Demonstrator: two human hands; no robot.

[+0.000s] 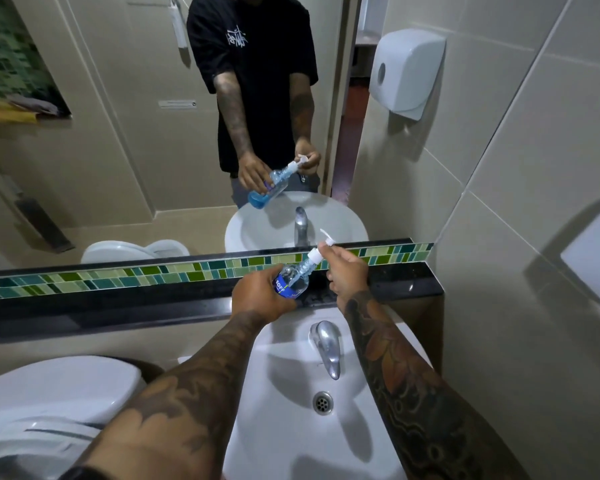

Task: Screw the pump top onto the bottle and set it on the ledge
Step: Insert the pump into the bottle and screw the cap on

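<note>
A clear bottle with blue liquid and a blue label is tilted, neck pointing up and to the right, above the back of the sink. My left hand grips its lower body. The white pump top sits at the bottle's neck, nozzle pointing up-left. My right hand pinches the pump's collar with fingertips. The black ledge runs just behind and below both hands. The mirror shows the same hold from the front.
A white sink with a chrome tap and drain lies below my arms. A white toilet stands at the lower left. A green tile strip backs the ledge. A paper dispenser hangs on the right wall.
</note>
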